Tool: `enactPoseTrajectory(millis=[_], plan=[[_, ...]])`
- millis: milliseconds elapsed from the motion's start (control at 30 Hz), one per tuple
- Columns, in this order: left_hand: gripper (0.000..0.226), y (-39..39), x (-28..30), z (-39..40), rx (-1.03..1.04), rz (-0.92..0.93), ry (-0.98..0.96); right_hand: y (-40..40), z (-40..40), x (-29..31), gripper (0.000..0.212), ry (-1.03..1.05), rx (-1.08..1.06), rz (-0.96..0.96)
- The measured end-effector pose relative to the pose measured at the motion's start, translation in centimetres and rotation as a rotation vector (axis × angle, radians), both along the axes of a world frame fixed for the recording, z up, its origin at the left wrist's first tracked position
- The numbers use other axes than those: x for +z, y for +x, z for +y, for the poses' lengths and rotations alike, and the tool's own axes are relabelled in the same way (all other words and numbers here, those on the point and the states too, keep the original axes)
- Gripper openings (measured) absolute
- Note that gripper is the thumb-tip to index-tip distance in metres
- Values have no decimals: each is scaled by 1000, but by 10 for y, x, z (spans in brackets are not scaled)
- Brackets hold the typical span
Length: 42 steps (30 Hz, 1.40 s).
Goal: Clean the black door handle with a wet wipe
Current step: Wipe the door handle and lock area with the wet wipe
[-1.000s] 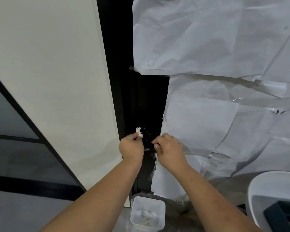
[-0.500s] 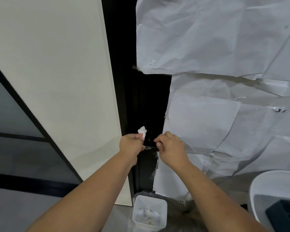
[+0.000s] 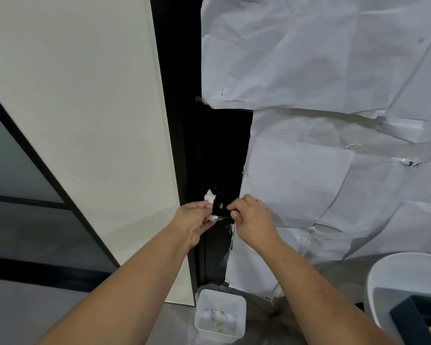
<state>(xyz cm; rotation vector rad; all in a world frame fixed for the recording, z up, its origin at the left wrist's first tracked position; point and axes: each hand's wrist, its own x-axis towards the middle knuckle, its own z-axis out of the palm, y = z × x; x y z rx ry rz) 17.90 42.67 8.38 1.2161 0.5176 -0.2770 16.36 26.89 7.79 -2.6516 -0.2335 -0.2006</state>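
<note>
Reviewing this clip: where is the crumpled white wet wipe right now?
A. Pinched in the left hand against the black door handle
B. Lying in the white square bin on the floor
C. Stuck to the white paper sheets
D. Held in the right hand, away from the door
A: the left hand pinches the crumpled white wet wipe against the black door handle.

The small black door handle [image 3: 219, 202] sits on a thin dark strip of door. The left hand [image 3: 193, 220] with the crumpled white wet wipe [image 3: 210, 199] fills its left side. The right hand [image 3: 253, 217] fills its right side. Above the handle the dark strip is open. Wrinkled white paper sheets [image 3: 321, 120] crowd in from the right. The smooth cream wall panel [image 3: 85, 108] stands close on the left. Below, a white square plastic bin [image 3: 220, 314] sits on the floor.
</note>
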Motion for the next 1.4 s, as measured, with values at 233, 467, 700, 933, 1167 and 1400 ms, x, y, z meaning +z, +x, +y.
enactPoseTrajectory(millis=[233,467,700,933,1167,1400], plan=[[20,-15,9,17,-154,-239,375,6,-2,6,22,83,19,64],[16,-15,23,18,-326,-436,709,7,4,13,41,234,68,105],[13,-13,27,22,-289,-531,785,8,7,22,14,173,-145,55],[18,-7,16,10,-301,-682,975,-2,2,18,11,124,-256,18],[18,-8,3,6,-378,-812,1078,-9,-1,7,25,-85,-114,-137],[24,-14,-12,-7,-266,-986,1282,-21,-13,2,23,-318,-55,-260]])
